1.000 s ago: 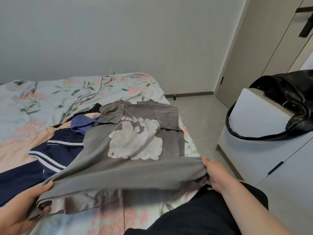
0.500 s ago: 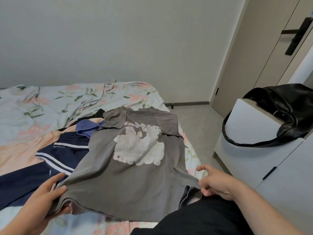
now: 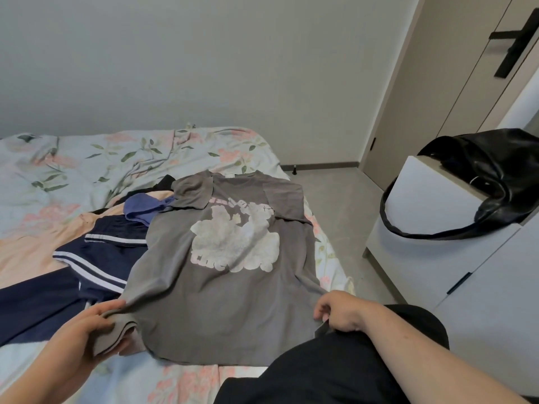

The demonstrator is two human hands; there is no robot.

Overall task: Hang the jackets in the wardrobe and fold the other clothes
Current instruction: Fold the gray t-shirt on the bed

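At the near edge of the bed [image 3: 73,170], where the flowered cover runs out toward the right, we see a strip of grey floor [image 3: 341,205] between the mattress and a white cabinet [image 3: 437,258]. That gap is narrow beside the right arm and widens toward the far wall. A black bag [image 3: 495,176] slumps on the cabinet top with its strap hanging down the front. The wardrobe [image 3: 437,83] doors stand behind it, well apart from the bed. Left of the shirt the bed is crowded: a navy garment [image 3: 96,258] with white stripes lies against it, and a blue garment [image 3: 143,205] sits partly under its left sleeve. A peach cloth [image 3: 26,249] spreads beyond these. The far half of the cover is rumpled but bare.

Both forearms reach in from below. The left hand [image 3: 87,330] lies low over the cover, thumb on top and fingers tucked beneath. The right hand [image 3: 341,312] is knuckles-up with its fingers curled under, just beside the person's black-clad leg [image 3: 320,374].

The grey T-shirt [image 3: 204,301] lies spread flat, print upward, collar at the far end and both sleeves folded inward. We see its near hem held at both ends. The left hand pinches the left corner, which bunches in its grip. The right hand's curled fingers close on the right corner, where a small fold shows below the knuckles.
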